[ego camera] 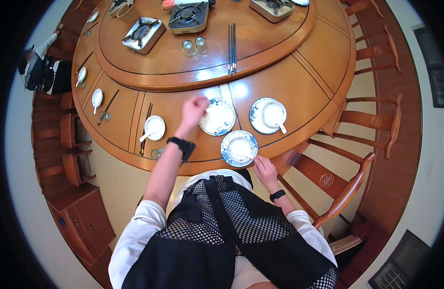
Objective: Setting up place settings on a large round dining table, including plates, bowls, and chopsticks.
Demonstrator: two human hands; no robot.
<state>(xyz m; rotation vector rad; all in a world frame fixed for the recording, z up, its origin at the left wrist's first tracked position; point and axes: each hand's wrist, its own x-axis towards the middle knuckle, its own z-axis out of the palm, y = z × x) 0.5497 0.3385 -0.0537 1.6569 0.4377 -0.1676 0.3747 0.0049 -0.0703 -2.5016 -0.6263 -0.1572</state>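
My left hand (194, 112), fingers bent, is over the left rim of a blue-and-white plate (218, 117). Whether it pinches anything there is unclear. At the table's near edge, my right hand (264, 169) has its fingers on the lower right rim of a second blue-and-white plate (225, 153). On that plate sits a white bowl (240, 144) with a white spoon (245, 155) in it, the handle end close to my fingertips. To the right, a third patterned plate (256, 121) carries another bowl (273, 112) and spoon (281, 126).
Left of me lie a bowl (155, 126), chopsticks (147, 128) and a glass (157, 154). The raised turntable (164, 74) bears portable gas stoves (187, 18), two glasses (195, 47) and chopsticks (231, 48). A wooden chair (326, 180) stands close on my right. Another person (45, 68) is far left.
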